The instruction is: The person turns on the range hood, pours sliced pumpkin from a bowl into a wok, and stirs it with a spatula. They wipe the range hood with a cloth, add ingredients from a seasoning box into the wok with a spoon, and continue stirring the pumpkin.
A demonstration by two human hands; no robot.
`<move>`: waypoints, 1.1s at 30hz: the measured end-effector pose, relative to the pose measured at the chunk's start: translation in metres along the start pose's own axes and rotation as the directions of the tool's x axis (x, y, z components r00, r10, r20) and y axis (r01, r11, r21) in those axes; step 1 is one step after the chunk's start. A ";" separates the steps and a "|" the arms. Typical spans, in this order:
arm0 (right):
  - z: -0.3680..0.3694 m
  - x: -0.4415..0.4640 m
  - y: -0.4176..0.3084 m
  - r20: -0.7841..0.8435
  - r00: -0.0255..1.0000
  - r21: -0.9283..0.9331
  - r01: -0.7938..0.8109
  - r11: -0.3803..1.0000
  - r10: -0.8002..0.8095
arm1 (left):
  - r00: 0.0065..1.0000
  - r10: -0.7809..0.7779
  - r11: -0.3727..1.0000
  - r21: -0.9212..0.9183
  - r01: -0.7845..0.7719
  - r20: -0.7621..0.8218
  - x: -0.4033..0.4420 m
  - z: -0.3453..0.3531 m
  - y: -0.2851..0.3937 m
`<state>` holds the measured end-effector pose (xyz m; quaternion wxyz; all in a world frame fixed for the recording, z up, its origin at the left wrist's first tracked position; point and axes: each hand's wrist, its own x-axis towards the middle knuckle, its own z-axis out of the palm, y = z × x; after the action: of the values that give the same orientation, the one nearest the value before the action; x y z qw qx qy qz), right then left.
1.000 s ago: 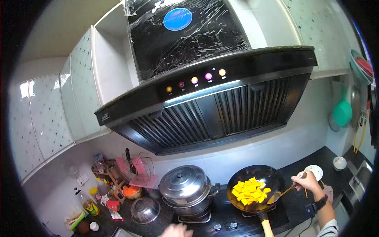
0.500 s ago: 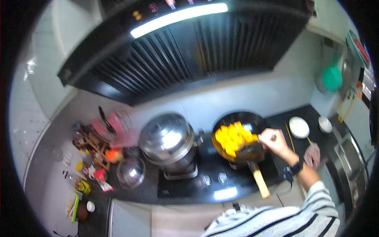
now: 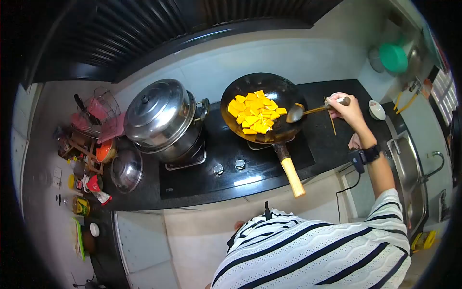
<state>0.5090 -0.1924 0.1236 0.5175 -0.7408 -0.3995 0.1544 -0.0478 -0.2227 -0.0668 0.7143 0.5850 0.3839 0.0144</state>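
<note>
My right hand (image 3: pixel 347 111) is closed around the wooden handle of a wok spatula (image 3: pixel 295 113). Its metal head rests at the right inner side of a dark wok (image 3: pixel 280 85), which has a long wooden handle (image 3: pixel 292 177). A heap of orange-yellow chunks, apparently pumpkin (image 3: pixel 255 111), lies in the wok, left of the spatula head. The wok sits on the right burner of a black glass cooktop (image 3: pixel 269 164). A watch-like band is on my right wrist. My left hand cannot be made out in this view.
Left of the wok stands a tall lidded steel pot (image 3: pixel 159 115). Further left are a metal dome (image 3: pixel 127 170), an orange-lined bowl (image 3: pixel 106 151), jars and a pink rack (image 3: pixel 98 111). A white bowl (image 3: pixel 377 110) and a sink (image 3: pixel 406 159) are on the right, below the range hood (image 3: pixel 168 33).
The view has tilted down, so the hood shows less. My right hand has drawn back rightward from over the wok, and the spatula head now shows at the right side, apart from the chunks.
</note>
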 end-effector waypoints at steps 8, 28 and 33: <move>0.111 0.024 0.090 0.025 0.996 0.443 0.070 0.894 -0.090 | 1.000 -0.001 0.999 -0.041 0.001 -0.002 -0.004 0.021 0.003; 0.096 -0.055 -0.037 0.628 0.565 -0.299 0.810 0.505 -0.535 | 0.999 0.047 0.990 -0.135 -0.046 0.001 -0.014 0.031 -0.004; 0.077 -0.023 -0.013 0.376 0.866 -0.407 0.475 0.781 -0.331 | 0.998 0.069 0.987 -0.142 -0.070 -0.014 -0.005 0.034 0.000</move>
<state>0.4394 -0.1583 0.0990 0.2726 -0.7125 -0.6454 0.0381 -0.0327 -0.2530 -0.0632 0.7515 0.5456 0.3644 0.0690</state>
